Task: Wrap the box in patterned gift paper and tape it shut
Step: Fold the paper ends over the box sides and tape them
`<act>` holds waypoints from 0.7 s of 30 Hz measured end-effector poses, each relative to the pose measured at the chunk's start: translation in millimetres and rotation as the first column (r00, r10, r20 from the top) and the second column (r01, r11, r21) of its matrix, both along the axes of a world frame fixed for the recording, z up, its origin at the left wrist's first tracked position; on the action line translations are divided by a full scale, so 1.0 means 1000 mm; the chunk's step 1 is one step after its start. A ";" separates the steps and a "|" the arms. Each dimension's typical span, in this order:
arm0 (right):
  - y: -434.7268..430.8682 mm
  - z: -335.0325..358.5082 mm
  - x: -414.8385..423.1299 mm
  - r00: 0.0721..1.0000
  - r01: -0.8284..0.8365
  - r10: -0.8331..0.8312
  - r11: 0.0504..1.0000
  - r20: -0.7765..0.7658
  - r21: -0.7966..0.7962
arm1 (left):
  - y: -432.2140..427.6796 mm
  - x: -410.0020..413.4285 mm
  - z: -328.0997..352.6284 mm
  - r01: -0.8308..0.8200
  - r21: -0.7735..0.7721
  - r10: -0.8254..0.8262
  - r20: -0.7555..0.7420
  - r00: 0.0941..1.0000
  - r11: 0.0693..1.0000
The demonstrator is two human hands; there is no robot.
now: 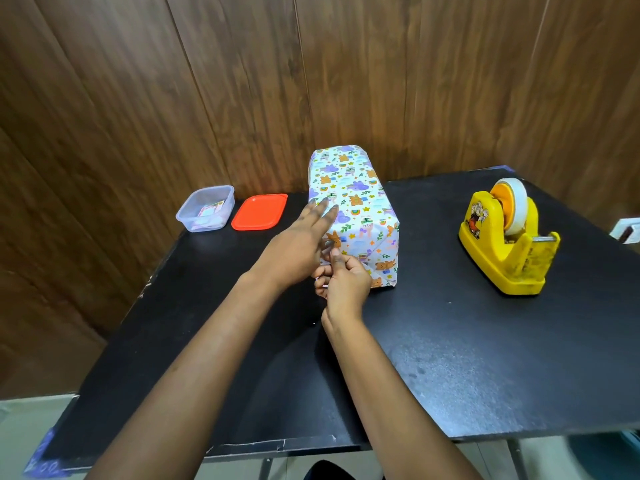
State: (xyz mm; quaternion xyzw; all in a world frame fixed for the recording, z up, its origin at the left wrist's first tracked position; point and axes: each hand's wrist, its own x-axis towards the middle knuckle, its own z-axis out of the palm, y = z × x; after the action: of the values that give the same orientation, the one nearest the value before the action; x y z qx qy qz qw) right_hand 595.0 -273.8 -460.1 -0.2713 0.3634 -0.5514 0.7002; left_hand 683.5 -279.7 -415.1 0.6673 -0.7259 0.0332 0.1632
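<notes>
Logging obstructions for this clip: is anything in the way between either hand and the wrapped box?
Nothing visible. The left hand reaches with straight fingers to the left side of the wrapped box, and the right hand, fingers curled, is at its near end. The tape dispenser stands apart to the right.

Glossy yellow plastic dispenser; matt black table; wood-grain wall.

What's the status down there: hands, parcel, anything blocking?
Left hand flat, straight fingers on the wrapped box. Right hand curled at its near corner, hold unclear. Tape dispenser stands apart to the right; nothing blocking.
</notes>
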 end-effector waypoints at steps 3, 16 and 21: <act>0.000 -0.001 0.003 0.999 0.018 -0.016 0.999 -0.043 0.043 | 0.001 0.001 0.004 0.012 0.043 -0.011 -0.011 1.000 0.999; -0.015 -0.021 -0.018 0.892 -0.100 0.116 0.993 -0.436 0.060 | 0.000 0.002 0.000 0.013 -0.133 0.000 0.096 0.995 0.991; -0.016 -0.025 -0.029 0.852 -0.162 0.169 0.985 -0.496 0.058 | 0.003 0.003 0.004 0.036 -0.067 -0.022 0.198 0.980 0.997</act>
State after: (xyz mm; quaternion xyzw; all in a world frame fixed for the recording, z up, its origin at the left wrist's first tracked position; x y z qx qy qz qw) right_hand 566.1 -289.8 -485.4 -0.4295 0.5113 -0.3977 0.6292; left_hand 686.6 -276.9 -411.6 0.6439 -0.7466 0.1224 0.1142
